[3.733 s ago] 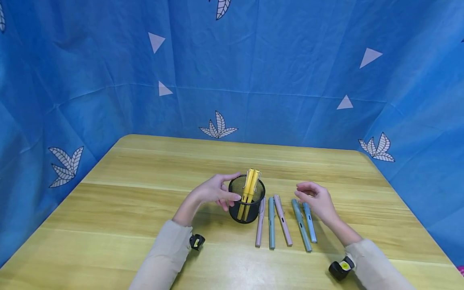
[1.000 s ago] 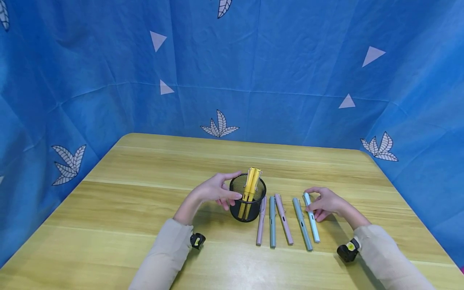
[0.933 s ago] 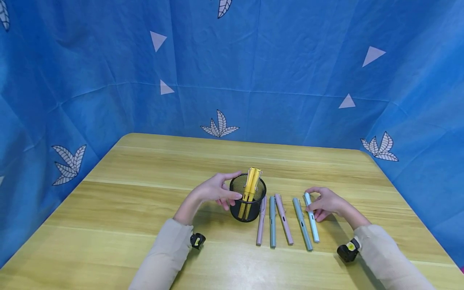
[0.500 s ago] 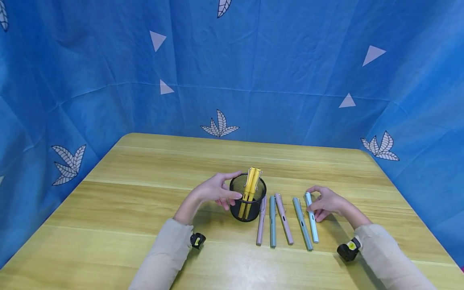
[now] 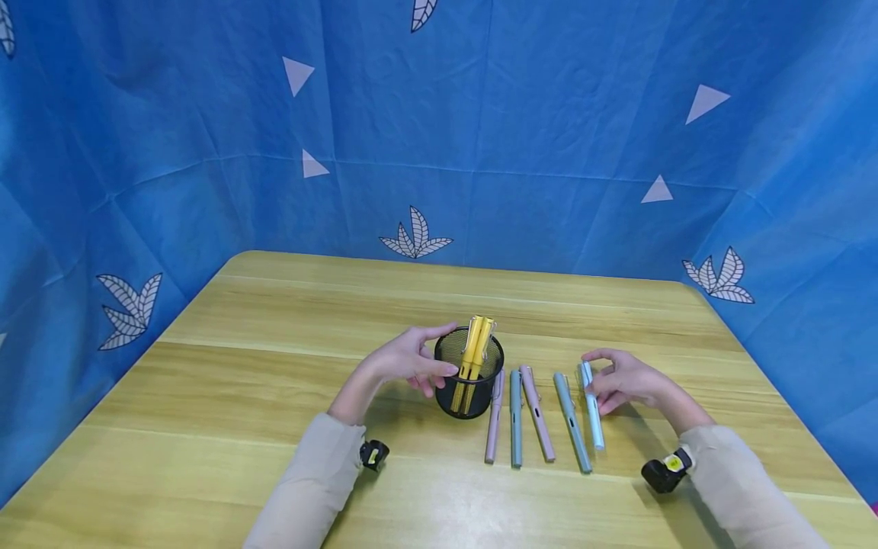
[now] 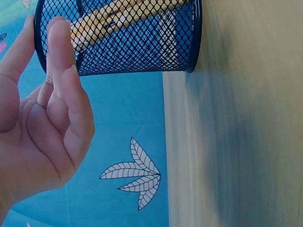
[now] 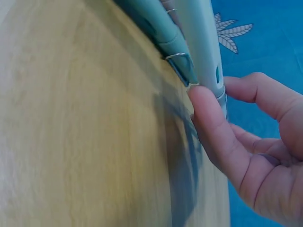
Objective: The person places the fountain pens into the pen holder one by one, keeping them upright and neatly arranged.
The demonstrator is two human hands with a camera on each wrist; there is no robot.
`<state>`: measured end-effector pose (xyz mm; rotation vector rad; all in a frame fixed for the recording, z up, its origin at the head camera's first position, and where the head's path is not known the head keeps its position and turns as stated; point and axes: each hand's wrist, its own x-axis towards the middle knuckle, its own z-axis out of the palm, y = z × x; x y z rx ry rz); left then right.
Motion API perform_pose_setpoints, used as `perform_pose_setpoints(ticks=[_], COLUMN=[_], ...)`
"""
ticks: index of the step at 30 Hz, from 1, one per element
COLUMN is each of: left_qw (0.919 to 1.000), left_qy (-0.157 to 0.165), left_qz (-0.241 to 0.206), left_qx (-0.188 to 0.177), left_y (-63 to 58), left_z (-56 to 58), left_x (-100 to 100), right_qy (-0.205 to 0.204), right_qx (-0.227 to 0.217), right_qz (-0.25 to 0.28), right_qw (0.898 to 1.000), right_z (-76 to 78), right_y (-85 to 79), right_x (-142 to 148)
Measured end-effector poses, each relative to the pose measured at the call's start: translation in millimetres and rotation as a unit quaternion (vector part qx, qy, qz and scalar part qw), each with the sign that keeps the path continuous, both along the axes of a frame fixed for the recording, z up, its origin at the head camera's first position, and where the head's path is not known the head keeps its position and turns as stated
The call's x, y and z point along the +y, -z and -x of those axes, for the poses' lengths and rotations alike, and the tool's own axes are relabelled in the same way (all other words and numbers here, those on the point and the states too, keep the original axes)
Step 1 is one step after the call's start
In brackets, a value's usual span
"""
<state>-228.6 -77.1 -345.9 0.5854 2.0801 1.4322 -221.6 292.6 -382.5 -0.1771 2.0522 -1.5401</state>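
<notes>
My left hand [image 5: 405,358] holds the rim of a black mesh pen holder [image 5: 449,398], its thumb and index finger spread around the near and far sides. In the left wrist view, other fingers lie along the mesh [image 6: 137,59]. Two yellow pens [image 5: 478,343] lean inside the holder. On the right, my right hand [image 5: 629,379] pinches a light blue pen [image 5: 594,423] near its upper part. In the right wrist view, this pen [image 7: 201,42] looks tilted and raised off the table, beside a teal pen [image 7: 156,23] that partly overlaps it in sight.
Between the hands lie a lavender pen [image 5: 493,427] close to the holder, a grey-teal pen [image 5: 516,427], another lavender pen [image 5: 538,419] and a teal pen [image 5: 573,431]. The wooden table [image 5: 274,305] ends at a blue patterned curtain [image 5: 549,152].
My right hand came down onto the light blue pen, pinched it and has just shifted it slightly away from me and to the right. The left hand stays at the holder.
</notes>
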Motion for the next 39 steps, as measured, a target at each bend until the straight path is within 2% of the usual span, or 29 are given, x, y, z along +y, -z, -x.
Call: perform_pose_setpoints(ticks=[4, 10, 18, 22, 27, 30, 33, 39], left_qw=[1.0000, 1.0000, 1.0000, 1.0000, 1.0000, 1.0000, 1.0000, 0.9999], left_qy=[-0.001, -0.001, 0.001, 0.001, 0.001, 0.002, 0.000, -0.002], left_qz=[0.001, 0.002, 0.000, 0.000, 0.000, -0.001, -0.002, -0.003], left_qx=[-0.001, 0.001, -0.003, -0.004, -0.005, -0.006, -0.007, -0.013], left_y=[-0.1, -0.6, -1.7, -1.5, -1.8, -2.0, -2.4, -2.5], left_z=[-0.3, -0.4, -0.9, -1.2, -1.4, -1.4, -1.5, -1.6], left_x=[0.0, -0.1, -0.3, -0.1, 0.1, 0.0, -0.3, -0.4], right_qy=[-0.005, -0.011, -0.024, 0.014, 0.087, 0.116, 0.127, 0.119], right_qx=[-0.006, 0.009, 0.033, 0.038, 0.047, 0.051, 0.058, 0.067], right_qz=[0.037, 0.097, 0.202, 0.226, 0.234, 0.233, 0.233, 0.249], right_qw=[0.999, 0.995, 0.979, 0.973, 0.967, 0.964, 0.962, 0.959], right_z=[1.3, 2.9, 2.5, 1.8, 1.9, 2.4, 3.2, 5.3], right_y=[-0.3, -2.4, -8.1, -10.0, -13.6, -16.9, -19.8, -23.8], right_x=[1.7, 0.9, -2.7, -8.5, -18.9, -24.5, -29.5, -38.6])
